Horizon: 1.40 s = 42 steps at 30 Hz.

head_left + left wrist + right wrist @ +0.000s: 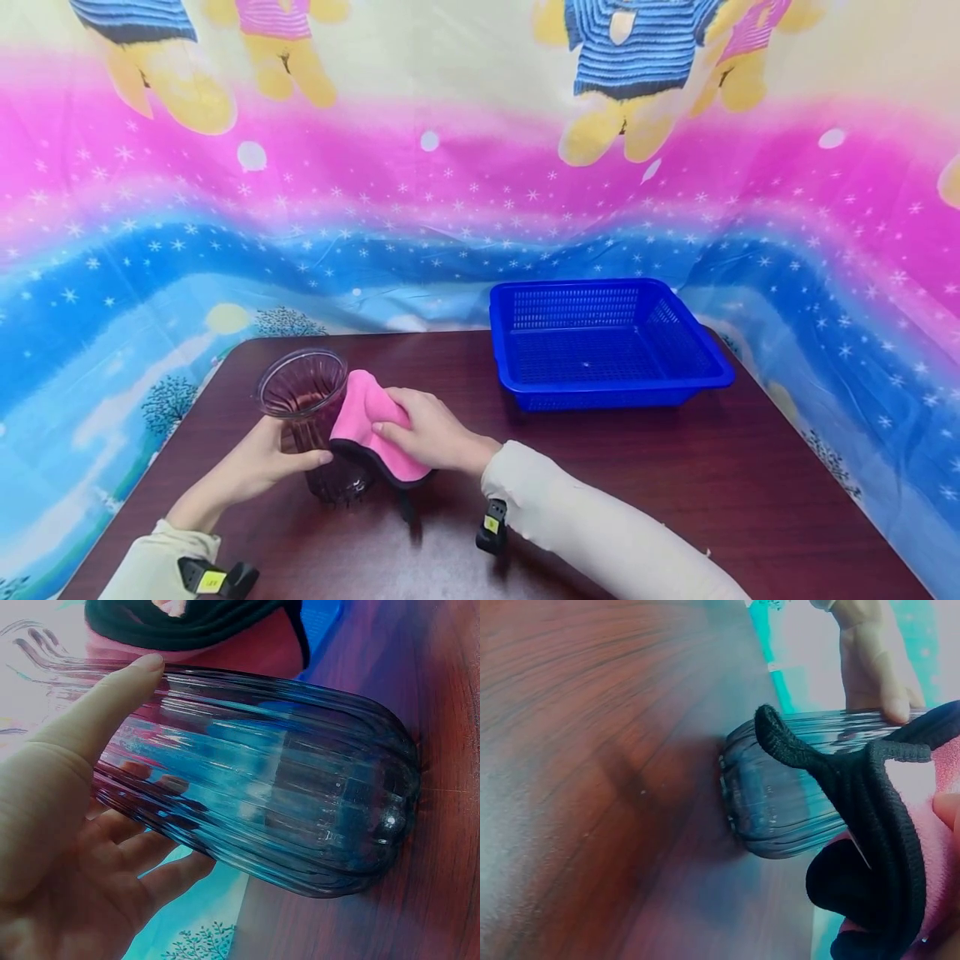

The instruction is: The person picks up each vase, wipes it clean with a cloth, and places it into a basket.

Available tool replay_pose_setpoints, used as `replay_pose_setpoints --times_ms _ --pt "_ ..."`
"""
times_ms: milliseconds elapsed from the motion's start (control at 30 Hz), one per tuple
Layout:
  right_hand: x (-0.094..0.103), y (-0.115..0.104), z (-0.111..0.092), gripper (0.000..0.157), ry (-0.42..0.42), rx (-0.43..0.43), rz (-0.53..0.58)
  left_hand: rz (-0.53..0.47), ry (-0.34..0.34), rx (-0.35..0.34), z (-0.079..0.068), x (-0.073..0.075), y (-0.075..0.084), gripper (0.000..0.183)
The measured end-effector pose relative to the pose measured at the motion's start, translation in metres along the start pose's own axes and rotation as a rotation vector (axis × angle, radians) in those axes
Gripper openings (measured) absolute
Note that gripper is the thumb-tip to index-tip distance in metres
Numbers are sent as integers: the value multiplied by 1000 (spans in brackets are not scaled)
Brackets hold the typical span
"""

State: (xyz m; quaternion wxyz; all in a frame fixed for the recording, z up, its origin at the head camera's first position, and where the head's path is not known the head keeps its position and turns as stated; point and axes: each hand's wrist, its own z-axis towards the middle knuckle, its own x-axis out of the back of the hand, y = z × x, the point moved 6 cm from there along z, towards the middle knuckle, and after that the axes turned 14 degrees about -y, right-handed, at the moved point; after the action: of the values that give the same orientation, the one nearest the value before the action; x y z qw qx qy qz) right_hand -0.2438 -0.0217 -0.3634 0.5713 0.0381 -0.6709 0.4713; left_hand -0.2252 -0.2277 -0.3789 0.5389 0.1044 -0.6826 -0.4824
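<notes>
A ribbed, see-through purple glass vase (303, 387) with a flared rim stands on the table at the left. My left hand (255, 462) grips its middle from the left, thumb across the near side and fingers behind, as the left wrist view shows through the glass (300, 772). My right hand (431, 433) holds a pink cloth (363, 408) with a black edge, pinched between thumb and fingers. The cloth hangs at the vase's right side; whether it touches the glass I cannot tell. In the right wrist view, folds of the black edging (885, 802) partly cover the vase.
A blue plastic basket (611, 387) with perforated walls stands at the back right of the dark reddish wooden table (675, 467). Behind the table hangs a printed cloth backdrop (420, 192) in pink and blue.
</notes>
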Motion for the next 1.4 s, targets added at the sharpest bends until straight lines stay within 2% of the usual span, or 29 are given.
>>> replay_pose_setpoints --times_ms 467,900,1233,1400 --pt "8 -10 4 35 13 21 -3 31 3 -4 -1 1 3 71" --pt "2 -5 7 32 -4 6 -16 79 18 17 -2 2 4 73" --pt "-10 7 5 28 -48 -33 -36 52 16 -8 -1 1 2 74" --pt "-15 11 3 28 -62 -33 -69 35 7 6 -1 0 2 73"
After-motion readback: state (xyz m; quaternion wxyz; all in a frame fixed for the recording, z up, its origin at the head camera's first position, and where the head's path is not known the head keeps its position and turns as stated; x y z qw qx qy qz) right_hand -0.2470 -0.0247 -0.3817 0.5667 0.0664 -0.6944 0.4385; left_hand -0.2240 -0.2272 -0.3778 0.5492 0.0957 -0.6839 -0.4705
